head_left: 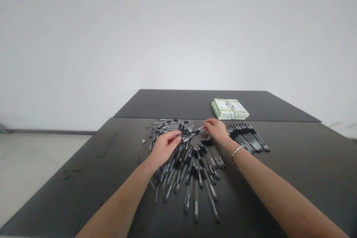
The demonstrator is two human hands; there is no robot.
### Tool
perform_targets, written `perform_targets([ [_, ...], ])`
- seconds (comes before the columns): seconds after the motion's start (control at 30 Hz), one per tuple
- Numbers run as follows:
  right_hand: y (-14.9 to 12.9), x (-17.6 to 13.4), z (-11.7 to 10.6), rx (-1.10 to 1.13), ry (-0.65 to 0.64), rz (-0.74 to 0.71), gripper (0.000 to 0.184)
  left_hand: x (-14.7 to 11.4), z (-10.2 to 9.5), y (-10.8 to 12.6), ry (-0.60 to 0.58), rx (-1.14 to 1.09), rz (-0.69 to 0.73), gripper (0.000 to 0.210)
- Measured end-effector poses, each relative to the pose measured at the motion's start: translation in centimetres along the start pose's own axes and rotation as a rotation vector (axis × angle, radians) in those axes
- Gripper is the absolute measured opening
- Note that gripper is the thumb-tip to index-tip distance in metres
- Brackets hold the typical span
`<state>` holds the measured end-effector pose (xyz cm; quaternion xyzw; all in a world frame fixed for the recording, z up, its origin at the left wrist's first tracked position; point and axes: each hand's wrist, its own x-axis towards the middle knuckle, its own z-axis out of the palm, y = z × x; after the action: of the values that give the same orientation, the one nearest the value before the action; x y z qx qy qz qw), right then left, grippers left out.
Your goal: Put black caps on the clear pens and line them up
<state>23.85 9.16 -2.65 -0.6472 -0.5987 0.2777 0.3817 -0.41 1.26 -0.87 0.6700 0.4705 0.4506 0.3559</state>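
A clear-barrelled pen (193, 134) with dark parts is held slantwise above a loose heap of similar pens (178, 165). My right hand (218, 130) is closed, pinching the pen's upper right end between thumb and fingertips. At its lower left end, the fingers of my left hand (166, 145) are pinched together on it; whether they also hold a small dark part is too blurred to tell. The heap fans out toward me beneath both hands, and my left hand hides part of it.
Right of my right wrist, a row of pens (248, 137) lies side by side. Green and white boxes (230, 109) are stacked behind it on the far dark table (167, 102). A small clip-like piece (143, 141) lies left of the heap. A pale wall stands behind.
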Motion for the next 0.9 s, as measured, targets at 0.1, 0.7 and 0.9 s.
perform_targets([
  [0.1,0.1,1.9,0.4,-0.108,0.018,0.007,0.023,0.1,0.0,-0.1,0.030,-0.024,-0.002,0.029],
  [0.7,0.1,5.8,2.5,-0.549,0.047,-0.097,0.020,0.3,-0.2,0.2,0.115,-0.066,-0.016,0.027],
  [0.9,0.0,7.1,2.8,-0.563,0.073,-0.062,0.022,0.3,-0.3,-0.2,0.104,-0.029,-0.002,0.027],
])
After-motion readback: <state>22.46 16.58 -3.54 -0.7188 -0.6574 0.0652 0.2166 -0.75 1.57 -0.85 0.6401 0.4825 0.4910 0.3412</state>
